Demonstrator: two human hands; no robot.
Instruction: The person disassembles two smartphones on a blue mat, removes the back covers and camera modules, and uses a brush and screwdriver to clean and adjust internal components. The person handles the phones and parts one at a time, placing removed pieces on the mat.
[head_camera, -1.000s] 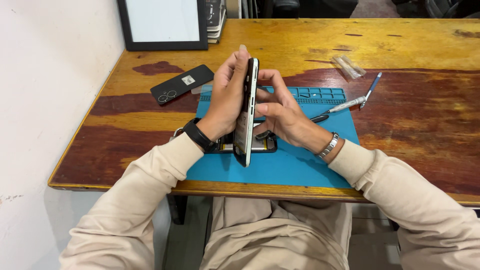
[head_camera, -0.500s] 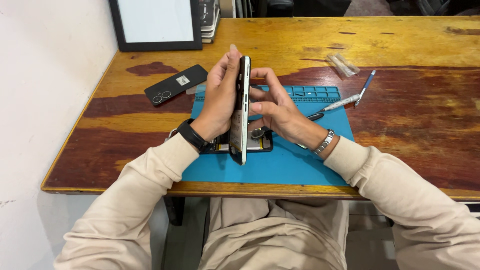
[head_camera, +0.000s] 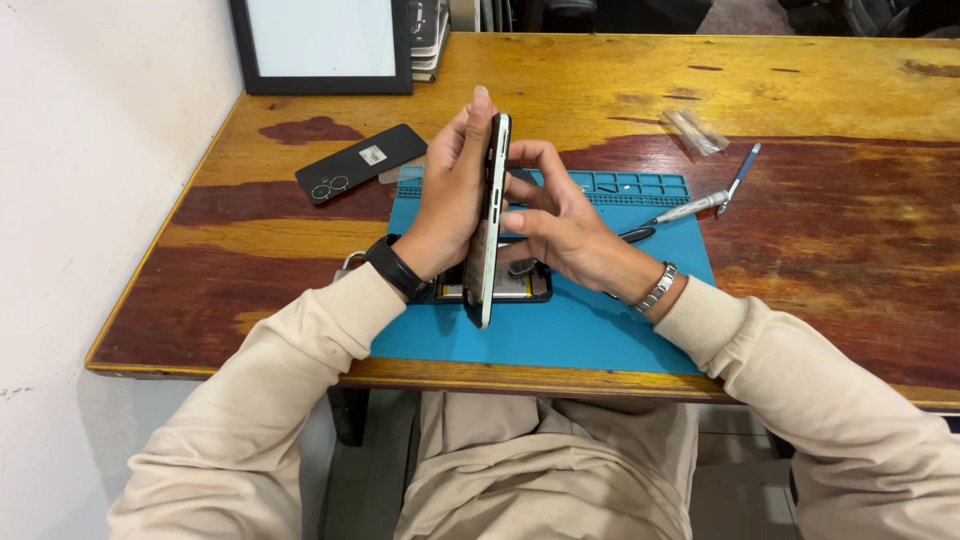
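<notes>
Head view: phone (head_camera: 487, 225) held edge-on, upright above blue mat (head_camera: 600, 330). Left hand (head_camera: 447, 195) flat against its left face, fingers extended. Right hand (head_camera: 560, 215) curled round its right side (thumb on edge). Black back cover (head_camera: 360, 163) lying apart on wooden table (head_camera: 800, 90). Opened device (head_camera: 515, 285) beneath.

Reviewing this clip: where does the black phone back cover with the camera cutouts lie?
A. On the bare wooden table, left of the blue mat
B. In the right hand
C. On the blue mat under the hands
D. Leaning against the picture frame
A: the black back cover lies flat on the wooden table, just off the left edge of the blue mat, clear of both hands.
</notes>
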